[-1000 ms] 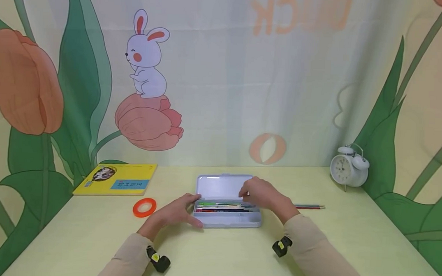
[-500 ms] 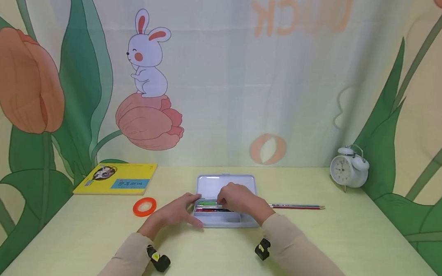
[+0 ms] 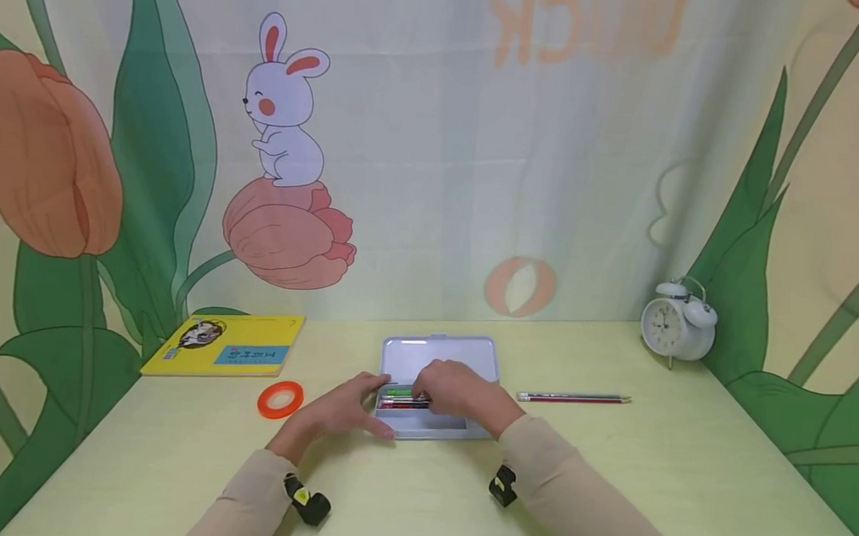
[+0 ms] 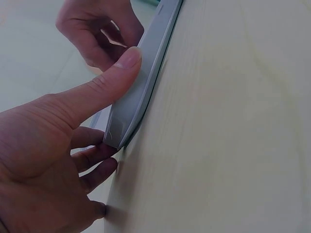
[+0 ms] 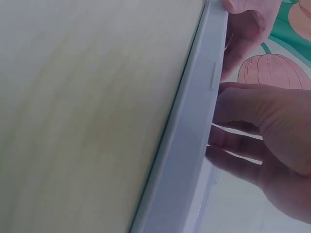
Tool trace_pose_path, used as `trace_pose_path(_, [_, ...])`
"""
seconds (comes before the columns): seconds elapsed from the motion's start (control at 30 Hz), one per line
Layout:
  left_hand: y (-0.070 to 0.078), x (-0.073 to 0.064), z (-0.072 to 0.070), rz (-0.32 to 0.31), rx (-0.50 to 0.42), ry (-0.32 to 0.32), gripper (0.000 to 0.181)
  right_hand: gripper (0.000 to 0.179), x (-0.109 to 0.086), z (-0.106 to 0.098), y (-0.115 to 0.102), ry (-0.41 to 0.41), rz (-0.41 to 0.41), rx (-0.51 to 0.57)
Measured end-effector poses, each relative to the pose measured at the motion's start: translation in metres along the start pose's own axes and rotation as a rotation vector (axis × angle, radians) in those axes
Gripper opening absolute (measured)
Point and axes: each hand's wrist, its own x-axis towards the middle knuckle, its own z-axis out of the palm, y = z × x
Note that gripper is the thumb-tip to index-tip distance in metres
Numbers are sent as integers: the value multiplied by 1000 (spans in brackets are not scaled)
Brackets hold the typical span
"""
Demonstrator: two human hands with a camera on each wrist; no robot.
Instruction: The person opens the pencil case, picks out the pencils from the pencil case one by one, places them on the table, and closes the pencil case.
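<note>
Fingers of my left hand (image 3: 342,408) hold the left end of an open, pale lavender-white, rectangular pencil case (image 3: 423,423), thumb against its front wall. The case sits on the pale yellow worktop (image 3: 405,499), lid laid back. My right hand (image 3: 453,387) reaches, fingers bent downward, into the rear compartment, at slim green and red writing tools (image 3: 403,404) (whether it grips one, I cannot tell). Slender red-striped pencils (image 3: 575,398) lie right of the case; left, a flat orange ring (image 3: 265,402).
</note>
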Motion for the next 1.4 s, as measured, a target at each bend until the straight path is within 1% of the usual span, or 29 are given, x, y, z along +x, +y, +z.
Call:
trace_pose_path(0.17, [1,-1,0,-9,-18,-4,102,36,1,1,-1,-26,-14,-17])
trace_pose_path(0.47, [-1,1,-1,-17,-12,0,102,43,0,-1,-1,-34,-46,-79])
trace_pose_path(0.67, [-2,1,-1,-6,-15,-5,101,42,1,1,-3,-44,-16,-106])
trace_pose_path(0.77, [-2,1,-1,2,-10,-6,103,41,2,1,-5,-53,-5,-152])
trace_pose_path(0.9, [-3,2,-1,14,0,-3,105,36,1,0,-7,-48,-13,-202])
trace_pose_path(1.0, [-4,2,-2,18,0,-2,106,32,1,-1,-8,-34,-19,-196])
trace_pose_path(1.23, [-5,3,-2,18,-4,-3,108,36,-1,-6,-6,-3,-38,-175])
trace_pose_path(1.4, [-5,3,-1,21,0,-5,107,34,-6,-8,-5,16,-40,-171])
